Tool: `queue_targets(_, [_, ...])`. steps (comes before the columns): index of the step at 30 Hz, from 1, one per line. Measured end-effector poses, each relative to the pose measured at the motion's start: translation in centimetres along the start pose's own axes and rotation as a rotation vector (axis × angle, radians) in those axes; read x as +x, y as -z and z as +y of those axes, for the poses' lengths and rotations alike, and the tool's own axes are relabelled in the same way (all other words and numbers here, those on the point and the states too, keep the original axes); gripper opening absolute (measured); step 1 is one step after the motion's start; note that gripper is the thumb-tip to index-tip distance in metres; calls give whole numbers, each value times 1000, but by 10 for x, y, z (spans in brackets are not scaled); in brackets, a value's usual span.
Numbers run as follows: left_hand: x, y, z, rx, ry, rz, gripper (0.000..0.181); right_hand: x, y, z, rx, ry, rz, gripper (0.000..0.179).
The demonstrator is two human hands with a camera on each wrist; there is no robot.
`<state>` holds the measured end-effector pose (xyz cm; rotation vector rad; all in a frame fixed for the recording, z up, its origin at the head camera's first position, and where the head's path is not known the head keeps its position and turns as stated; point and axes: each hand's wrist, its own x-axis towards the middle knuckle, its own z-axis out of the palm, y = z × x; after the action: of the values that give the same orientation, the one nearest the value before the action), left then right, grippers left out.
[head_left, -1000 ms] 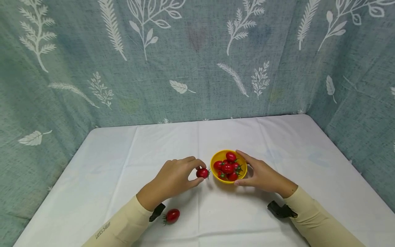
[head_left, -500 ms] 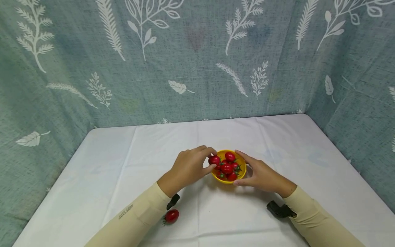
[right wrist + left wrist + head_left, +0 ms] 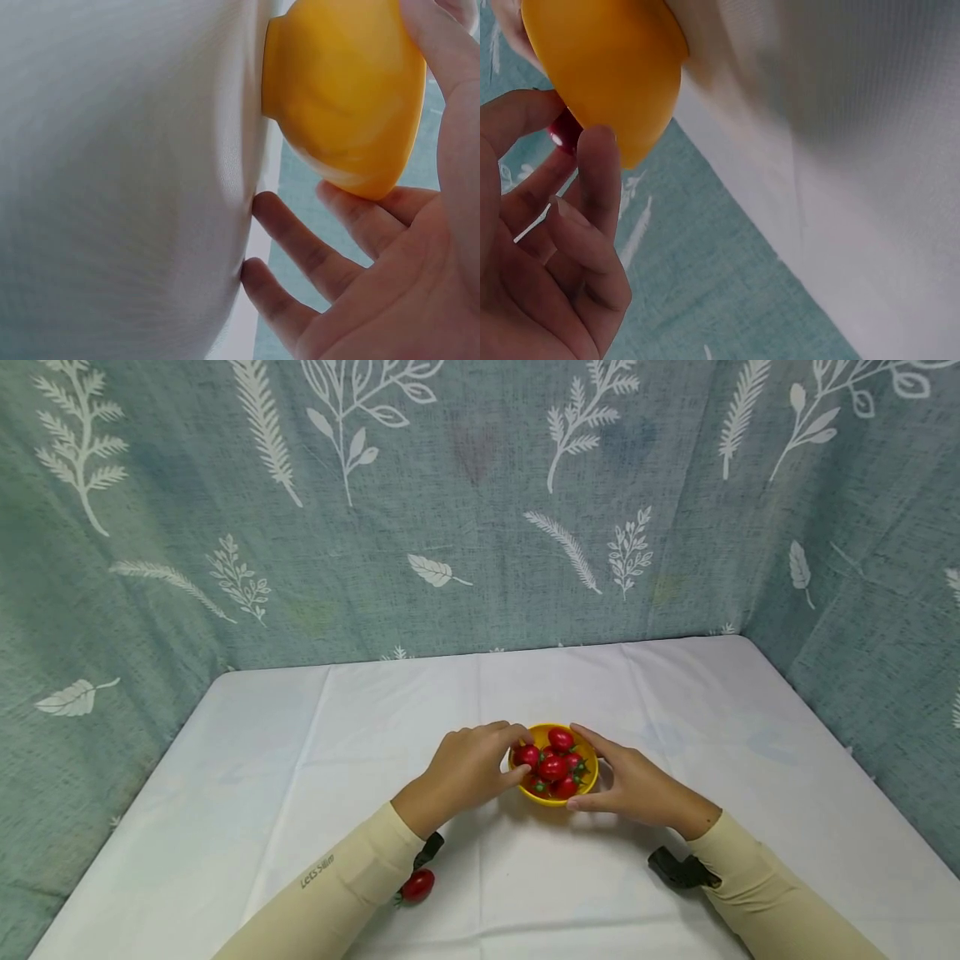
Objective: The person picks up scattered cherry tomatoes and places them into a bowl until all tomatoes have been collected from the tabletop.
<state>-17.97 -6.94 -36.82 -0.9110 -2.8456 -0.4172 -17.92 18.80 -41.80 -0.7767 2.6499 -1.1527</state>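
A yellow bowl (image 3: 592,779) stands on the white cloth, holding several red cherry tomatoes (image 3: 553,767) with green stems. My left hand (image 3: 468,770) is at the bowl's left rim, thumb and fingers on either side of one cherry tomato (image 3: 527,755). In the left wrist view that cherry tomato (image 3: 565,132) shows between thumb and finger, partly behind the bowl's edge. From the right, my right hand (image 3: 647,787) holds the bowl, thumb on the near side and fingers on the far side. Beside my left wrist lies another cherry tomato (image 3: 417,885), its stem end partly hidden by the sleeve.
A white cloth (image 3: 360,718) covers the table. Blue-green curtain fabric (image 3: 480,527) with white leaf prints rises behind it and at both sides. Dark wrist straps (image 3: 682,868) show at both cuffs.
My left hand has carried a cherry tomato rightward from the cloth into the bowl's left side, lowering slightly in the last half second. The right hand stays on the bowl.
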Motion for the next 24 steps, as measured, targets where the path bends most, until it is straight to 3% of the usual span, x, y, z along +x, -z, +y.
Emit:
queue_targets(6, [1, -2, 1, -10, 21, -78, 28, 0, 0, 1, -3, -1, 5, 105])
queue_targets(11, [0, -2, 1, 1, 18, -91, 30, 0, -1, 0, 5, 1, 2, 105])
queue_targets(18, [-9, 5, 0, -2, -9, -48, 35, 1, -1, 0, -2, -3, -4, 105])
queue_targets(24, [-28, 14, -7, 11, 8, 12, 33, 1, -1, -1, -8, -26, -2, 105])
